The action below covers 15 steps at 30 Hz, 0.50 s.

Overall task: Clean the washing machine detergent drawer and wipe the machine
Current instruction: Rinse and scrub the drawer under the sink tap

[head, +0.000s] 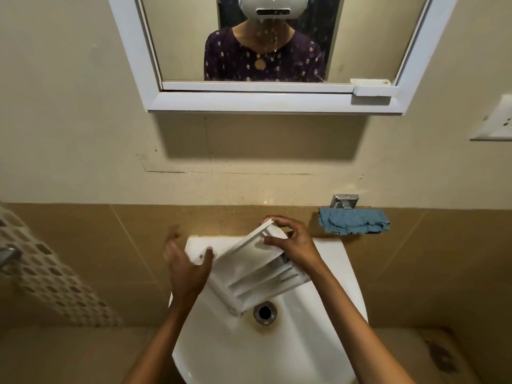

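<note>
The white plastic detergent drawer [255,275] is held tilted over the white basin [329,295], its compartments facing me. My right hand [293,245] grips the drawer's far upper end, thumb on one side and fingers curled over the edge. My left hand [185,270] is at the drawer's left side with the thumb against the drawer's left corner; its fingers are blurred and spread. The drawer's lower corner hangs close to the drain [264,311].
A blue cloth [353,224] hangs on a holder under a chrome fitting [344,200] at the right of the basin. A white-framed mirror [277,101] hangs above. A wall socket [496,120] is at the far right. A patterned tile strip [52,275] runs at the left.
</note>
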{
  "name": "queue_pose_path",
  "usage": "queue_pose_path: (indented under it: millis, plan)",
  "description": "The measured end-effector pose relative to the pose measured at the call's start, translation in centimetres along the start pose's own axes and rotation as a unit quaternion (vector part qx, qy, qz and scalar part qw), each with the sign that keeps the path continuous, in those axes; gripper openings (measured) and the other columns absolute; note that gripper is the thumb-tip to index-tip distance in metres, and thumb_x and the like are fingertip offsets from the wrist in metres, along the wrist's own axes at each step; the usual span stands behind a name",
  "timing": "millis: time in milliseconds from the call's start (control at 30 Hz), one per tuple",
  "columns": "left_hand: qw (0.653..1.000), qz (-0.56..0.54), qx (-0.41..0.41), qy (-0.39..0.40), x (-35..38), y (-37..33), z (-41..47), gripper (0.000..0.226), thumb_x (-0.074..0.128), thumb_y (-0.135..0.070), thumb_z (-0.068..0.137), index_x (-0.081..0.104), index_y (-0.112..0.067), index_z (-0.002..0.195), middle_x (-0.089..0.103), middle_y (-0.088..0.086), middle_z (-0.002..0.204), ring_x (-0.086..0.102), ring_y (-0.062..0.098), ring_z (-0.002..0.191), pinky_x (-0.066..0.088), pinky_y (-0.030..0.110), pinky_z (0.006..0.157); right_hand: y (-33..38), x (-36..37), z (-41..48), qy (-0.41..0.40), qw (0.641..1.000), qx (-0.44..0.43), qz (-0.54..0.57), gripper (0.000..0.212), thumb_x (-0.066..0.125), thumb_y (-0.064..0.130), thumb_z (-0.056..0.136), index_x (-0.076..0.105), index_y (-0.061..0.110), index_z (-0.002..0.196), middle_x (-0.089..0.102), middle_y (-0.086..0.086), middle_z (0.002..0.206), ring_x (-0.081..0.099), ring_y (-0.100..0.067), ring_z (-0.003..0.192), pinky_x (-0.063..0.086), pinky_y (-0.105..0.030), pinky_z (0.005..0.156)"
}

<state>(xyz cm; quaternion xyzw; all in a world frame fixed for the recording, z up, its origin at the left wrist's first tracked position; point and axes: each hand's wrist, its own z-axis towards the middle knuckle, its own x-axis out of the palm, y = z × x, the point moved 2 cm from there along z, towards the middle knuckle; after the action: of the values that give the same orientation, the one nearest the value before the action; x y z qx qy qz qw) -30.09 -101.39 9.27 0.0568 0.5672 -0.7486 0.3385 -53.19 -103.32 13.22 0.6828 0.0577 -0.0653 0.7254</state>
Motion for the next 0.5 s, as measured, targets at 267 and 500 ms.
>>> queue_pose_path:
  millis: [267,500]
  plan:
    - [0.952,0.050,0.030,0.302,3.6,-3.8,0.4,0.049,0.065,-0.012,0.085,0.050,-0.016,0.132,0.065,0.009,0.117,0.057,0.013,0.094,0.036,0.005,0.064,-0.9,4.5,-0.7,0.072,0.990,-0.069,-0.096,0.035,0.082,0.012,0.063,0.068,0.025,0.093,0.067,0.008,0.101,0.058,-0.010,0.101,0.042,-0.018,0.089]
    - [0.969,0.046,0.034,0.239,3.9,-3.1,-0.9,0.037,0.053,-0.004,0.091,0.056,-0.012,0.127,0.067,0.009,0.116,0.062,0.024,0.106,0.042,0.020,0.087,-1.3,2.4,-0.8,0.213,0.974,0.079,-0.023,0.044,0.069,0.015,0.082,0.053,0.029,0.120,0.058,0.001,0.117,0.055,-0.016,0.107,0.046,-0.024,0.085]
